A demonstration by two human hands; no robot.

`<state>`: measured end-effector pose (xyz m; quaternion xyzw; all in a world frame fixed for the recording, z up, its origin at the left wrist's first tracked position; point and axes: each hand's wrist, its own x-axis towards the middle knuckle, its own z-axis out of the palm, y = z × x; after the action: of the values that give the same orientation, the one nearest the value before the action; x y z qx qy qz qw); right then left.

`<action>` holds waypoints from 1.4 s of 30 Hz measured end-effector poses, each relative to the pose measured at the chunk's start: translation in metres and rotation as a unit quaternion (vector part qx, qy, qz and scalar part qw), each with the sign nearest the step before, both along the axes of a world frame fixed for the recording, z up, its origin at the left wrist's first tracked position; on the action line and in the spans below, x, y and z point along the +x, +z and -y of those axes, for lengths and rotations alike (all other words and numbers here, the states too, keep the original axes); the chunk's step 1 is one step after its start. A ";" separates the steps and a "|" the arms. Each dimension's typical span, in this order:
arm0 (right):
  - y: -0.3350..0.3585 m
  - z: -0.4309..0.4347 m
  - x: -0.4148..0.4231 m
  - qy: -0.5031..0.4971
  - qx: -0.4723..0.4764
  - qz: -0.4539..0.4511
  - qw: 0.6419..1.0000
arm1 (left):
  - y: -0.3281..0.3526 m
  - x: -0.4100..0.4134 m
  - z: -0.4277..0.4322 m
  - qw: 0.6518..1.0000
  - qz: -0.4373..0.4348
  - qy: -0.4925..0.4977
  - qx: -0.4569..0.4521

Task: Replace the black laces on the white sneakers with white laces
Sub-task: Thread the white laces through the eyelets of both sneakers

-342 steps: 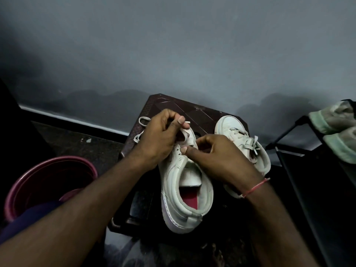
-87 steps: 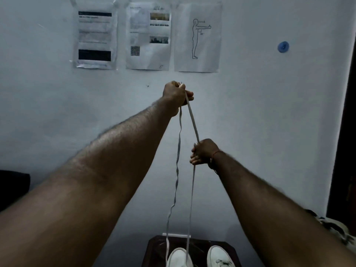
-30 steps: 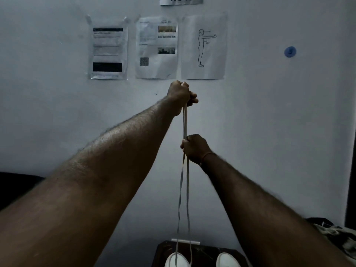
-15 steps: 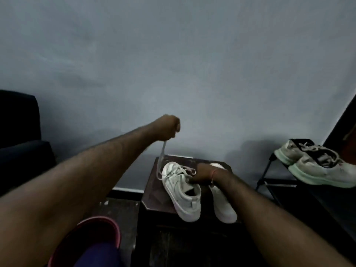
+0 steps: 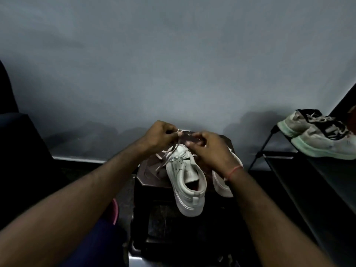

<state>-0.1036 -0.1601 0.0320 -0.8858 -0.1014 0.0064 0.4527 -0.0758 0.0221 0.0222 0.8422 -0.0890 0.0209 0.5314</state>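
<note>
**White lace pinched over the sneaker toe**

White lace (image 5: pixel 167 153) pinched in both hands above the left sneaker (image 5: pixel 185 179), near the stool's (image 5: pixel 148 175) far edge. Left hand (image 5: pixel 158 136) fingers closed on one strand; right hand (image 5: pixel 209 149) fingers closed, contents hard to tell. Second sneaker (image 5: pixel 221 185) beside it, under the right wrist.

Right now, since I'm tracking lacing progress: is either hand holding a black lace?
No: both the left hand and the right hand pinch a white lace over the near white sneaker.
</note>
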 end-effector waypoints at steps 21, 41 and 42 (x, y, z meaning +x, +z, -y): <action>0.166 -0.008 0.081 -0.051 0.271 0.282 0.919 | 0.044 0.049 -0.065 0.941 0.123 0.284 0.140; -0.066 0.007 -0.010 -0.011 0.178 -0.014 0.984 | -0.109 -0.091 0.056 0.981 0.069 0.167 0.075; -0.065 0.009 -0.009 -0.008 0.196 -0.023 0.980 | -0.111 -0.093 0.056 0.979 0.084 0.172 0.064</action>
<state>-0.1129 -0.1692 -0.0327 -0.7802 -0.0834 0.0032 0.6199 -0.1692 -0.0337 -0.0892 0.8724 0.0117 0.1772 0.4554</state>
